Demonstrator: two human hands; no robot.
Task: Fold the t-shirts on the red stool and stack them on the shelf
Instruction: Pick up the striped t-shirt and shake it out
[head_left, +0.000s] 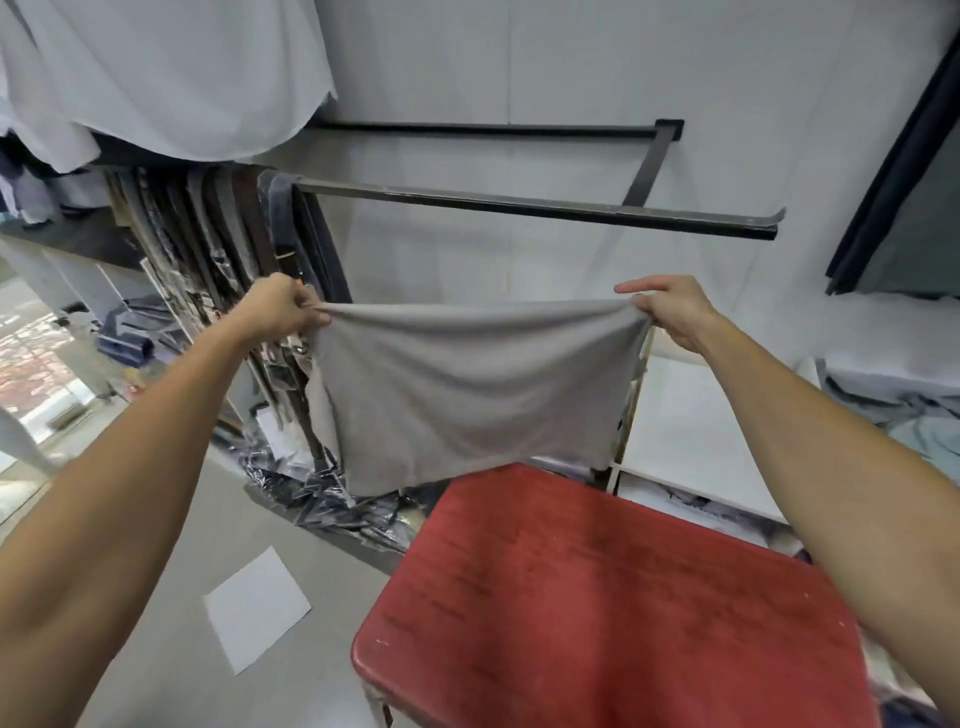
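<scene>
Grey cloth was what we had between us: the t-shirt (467, 395) hung in the air beyond the far edge of the red stool (613, 608), its lower hem just above and past that edge, touching nothing we could see. Its top edge ran level from side to side, and that was its long axis as we held it; the rest fell straight down from there. Our left hand (283, 306) had its grip clamped on the top left corner, fingers curled round a bunch of cloth. Our right hand (670, 309) pinched the top right corner, with the forefinger lying out straight above the fabric. Both hands stood about equally far from the stool, so neither was the nearer. We judged that the stool's bare seat lay below and nearer to us than the shirt, so laying it flat would call for bringing both corners back and down together. Behind the cloth hung belts (218, 249) under a black rail (519, 205).
</scene>
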